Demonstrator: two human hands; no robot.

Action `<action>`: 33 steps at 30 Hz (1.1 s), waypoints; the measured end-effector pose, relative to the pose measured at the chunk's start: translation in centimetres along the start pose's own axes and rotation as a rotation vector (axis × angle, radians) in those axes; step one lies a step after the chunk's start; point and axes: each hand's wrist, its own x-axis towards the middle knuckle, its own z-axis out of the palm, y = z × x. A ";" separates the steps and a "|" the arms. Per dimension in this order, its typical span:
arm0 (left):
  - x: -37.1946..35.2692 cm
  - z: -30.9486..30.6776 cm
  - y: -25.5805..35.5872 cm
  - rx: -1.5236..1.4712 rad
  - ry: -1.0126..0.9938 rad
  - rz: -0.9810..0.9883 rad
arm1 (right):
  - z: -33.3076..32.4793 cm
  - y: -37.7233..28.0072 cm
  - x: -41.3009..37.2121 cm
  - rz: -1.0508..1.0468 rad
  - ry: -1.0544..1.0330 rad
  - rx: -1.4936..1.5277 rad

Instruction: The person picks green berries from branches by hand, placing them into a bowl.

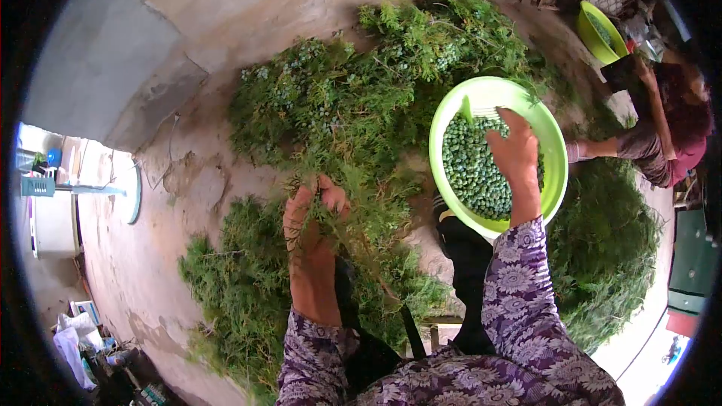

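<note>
A feathery, scale-leaved green sprig (359, 234) is gripped in the left hand (312, 234), the fingers being closed round its thin stems just above a heap of the same cuttings. The right hand (516, 152) is held over a round, smooth, lime-green plastic bowl (557, 180), with its fingers bent down toward the contents. Whether anything is pinched in them cannot be told. The bowl is filled nearly to half its depth with small, round, dull green berries (468, 171), far too many to be counted. It sits at the right edge of the cuttings, close in front of the person. Both forearms are covered by purple sleeves (519, 286) printed with pale flowers.

The cuttings (353, 98) are spread in a broad, bushy, tangled mass over a rough, cracked concrete floor (188, 180), and bluish berries can be made out among the upper twigs. A denser, darker mound (609, 256) is seen to the right.

Two bowls are seen in all. The second bowl (596, 36), also lime green, lies farther off at the upper right, beside another person (668, 139) who is seated low by the heap.
</note>
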 end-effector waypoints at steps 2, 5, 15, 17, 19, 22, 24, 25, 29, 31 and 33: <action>0.9 -0.1 -0.2 0.060 -0.350 0.061 | -0.1 -1.6 -0.1 -0.012 -0.133 0.230; 0.7 -0.7 0.1 -0.039 -0.307 -0.016 | 0.2 -4.6 -0.9 0.022 -0.532 0.474; -0.9 5.2 -0.4 0.382 0.123 0.247 | 0.2 -10.4 -5.2 0.023 -1.315 1.135; -0.7 5.3 -1.2 0.440 0.190 0.306 | 0.7 -10.3 -5.4 -0.115 -1.262 1.086; -0.5 4.8 -1.4 0.498 0.260 0.361 | 0.4 -10.5 -5.4 -0.247 -1.207 1.036; -0.3 4.0 -1.2 0.548 0.287 0.359 | -1.4 -11.5 -5.4 -0.197 -1.339 0.875; -0.3 3.6 -1.1 0.553 0.200 0.305 | -1.9 -12.2 -6.2 0.050 -1.330 1.107; -0.4 4.0 -1.2 0.552 0.201 0.306 | -1.0 -11.9 -7.0 -0.041 -1.175 1.007; -0.1 5.6 -0.7 0.826 0.374 0.445 | -0.3 -11.2 -6.1 -0.106 -0.997 0.675; 0.1 5.7 0.2 0.915 0.358 0.506 | -0.9 -10.6 -4.8 0.128 -0.965 0.705; -0.2 5.4 0.9 0.782 0.394 0.502 | 0.8 -9.5 -5.3 0.140 -0.749 0.723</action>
